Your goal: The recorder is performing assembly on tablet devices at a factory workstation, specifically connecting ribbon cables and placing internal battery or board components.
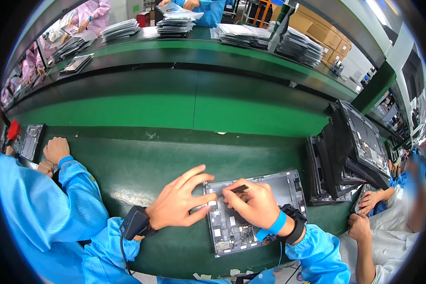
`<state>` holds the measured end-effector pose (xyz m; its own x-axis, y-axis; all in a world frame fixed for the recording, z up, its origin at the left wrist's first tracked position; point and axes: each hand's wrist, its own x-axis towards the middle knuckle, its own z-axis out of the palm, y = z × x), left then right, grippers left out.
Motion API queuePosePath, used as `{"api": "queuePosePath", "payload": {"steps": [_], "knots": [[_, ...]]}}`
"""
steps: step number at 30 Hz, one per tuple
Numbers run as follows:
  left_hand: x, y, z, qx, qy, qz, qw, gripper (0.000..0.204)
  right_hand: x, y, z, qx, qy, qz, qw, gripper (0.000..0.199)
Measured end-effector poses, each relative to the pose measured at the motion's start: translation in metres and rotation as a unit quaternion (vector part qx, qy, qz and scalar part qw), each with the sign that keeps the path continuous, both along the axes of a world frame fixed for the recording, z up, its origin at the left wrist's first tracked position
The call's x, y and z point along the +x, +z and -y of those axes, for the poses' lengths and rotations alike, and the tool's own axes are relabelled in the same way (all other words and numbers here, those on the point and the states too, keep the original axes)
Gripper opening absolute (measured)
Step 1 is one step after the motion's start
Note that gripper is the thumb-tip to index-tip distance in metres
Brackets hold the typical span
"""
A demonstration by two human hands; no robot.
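- Pinching a short dark strip (240,189) between thumb and forefinger with the right hand (258,204), over the left half of an open laptop housing (281,183).
- Lying flat directly beneath that pinch, spreading out to its right and toward the wearer, on a dark green worktable (128,156).
- Running roughly left to right along the long axis, tilted slightly, with the right end farther from the wearer.
- Nearer of the two to the middle of the housing: the right hand, crossing over from the lower right.
- Reaching in from the left with the left hand (177,201), fingers spread apart, thumb and forefinger at the left edge; cannot tell whether touching, nothing clearly held.
- Standing just beside the housing, on the right: a leaning stack of dark device housings (333,158).
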<state>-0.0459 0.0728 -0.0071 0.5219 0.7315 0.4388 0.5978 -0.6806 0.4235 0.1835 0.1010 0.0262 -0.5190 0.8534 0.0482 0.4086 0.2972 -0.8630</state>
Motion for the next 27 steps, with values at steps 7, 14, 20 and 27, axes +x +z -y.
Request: {"api": "queuePosePath", "payload": {"steps": [7, 14, 20, 27], "knots": [[-0.003, -0.004, -0.003, -0.051, 0.004, -0.002, 0.999, 0.02, -0.003, -0.013, -0.002, 0.008, 0.018, -0.028, 0.999, 0.013], [-0.003, -0.009, -0.005, -0.039, 0.004, -0.003, 0.999, 0.019, 0.003, -0.018, -0.002, 0.095, 0.037, -0.05, 0.994, 0.01], [-0.005, -0.006, -0.004, -0.032, 0.009, -0.013, 0.999, 0.019, 0.008, -0.018, -0.001, 0.155, 0.056, -0.046, 0.985, 0.009], [-0.003, -0.006, -0.005, -0.039, 0.01, -0.002, 0.999, 0.018, 0.007, -0.023, -0.002, 0.124, 0.033, -0.051, 0.99, 0.008]]}}
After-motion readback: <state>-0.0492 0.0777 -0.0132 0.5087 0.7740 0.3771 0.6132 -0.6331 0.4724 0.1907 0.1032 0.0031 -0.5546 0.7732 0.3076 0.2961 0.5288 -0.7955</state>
